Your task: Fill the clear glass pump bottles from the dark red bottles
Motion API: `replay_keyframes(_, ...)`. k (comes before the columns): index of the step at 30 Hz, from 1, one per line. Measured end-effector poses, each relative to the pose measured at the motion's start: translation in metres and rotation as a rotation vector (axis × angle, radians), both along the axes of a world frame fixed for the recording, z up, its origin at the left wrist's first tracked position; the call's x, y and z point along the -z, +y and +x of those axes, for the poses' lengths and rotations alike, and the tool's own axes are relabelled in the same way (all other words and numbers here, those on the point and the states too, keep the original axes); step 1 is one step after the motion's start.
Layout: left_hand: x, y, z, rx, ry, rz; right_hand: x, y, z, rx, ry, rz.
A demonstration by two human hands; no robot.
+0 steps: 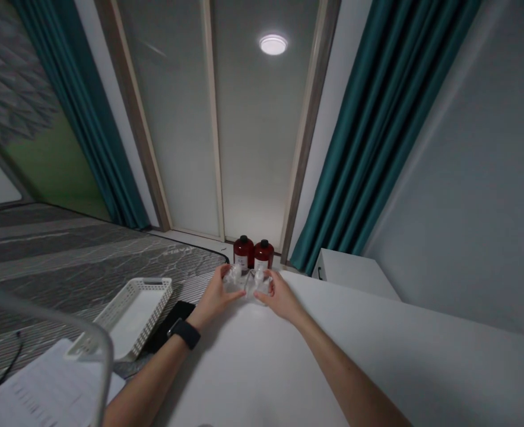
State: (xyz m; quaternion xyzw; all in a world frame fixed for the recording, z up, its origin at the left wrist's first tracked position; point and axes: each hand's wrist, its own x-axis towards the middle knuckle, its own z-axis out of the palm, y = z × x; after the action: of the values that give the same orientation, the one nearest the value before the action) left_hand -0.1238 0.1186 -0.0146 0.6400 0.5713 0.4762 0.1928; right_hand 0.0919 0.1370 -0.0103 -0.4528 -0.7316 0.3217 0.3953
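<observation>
Both my arms reach to the far edge of a white table [377, 356]. My left hand [218, 295], a dark watch on its wrist, is closed around a small clear pump bottle [234, 276]. My right hand [278, 294] grips a second clear pump bottle [260, 280] right beside the first. The two clear bottles stand almost touching between my hands. Just behind them stand two dark red bottles with black caps [253, 253], side by side at the table's far edge.
A white perforated tray [152, 289] lies on the grey patterned mattress [66, 261] to the left, beside a black flat object [172, 323]. Printed paper [43, 391] and a curved white bar [97, 344] are at the near left. Teal curtains [377, 130] flank the frosted window; a white cabinet [355, 273] stands behind.
</observation>
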Motion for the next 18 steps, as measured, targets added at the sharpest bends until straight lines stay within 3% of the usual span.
replay_keyframes(9,0.021,0.005,-0.009,0.025,-0.005,0.022,0.016,0.004,-0.007,0.032,-0.018,0.034)
replay_keyframes(13,0.023,0.007,-0.007,0.031,-0.013,0.000,0.020,0.007,-0.010,0.058,-0.017,0.052)
replay_keyframes(18,0.023,0.002,-0.010,-0.054,0.038,-0.069,0.021,0.009,-0.013,0.085,-0.014,0.069)
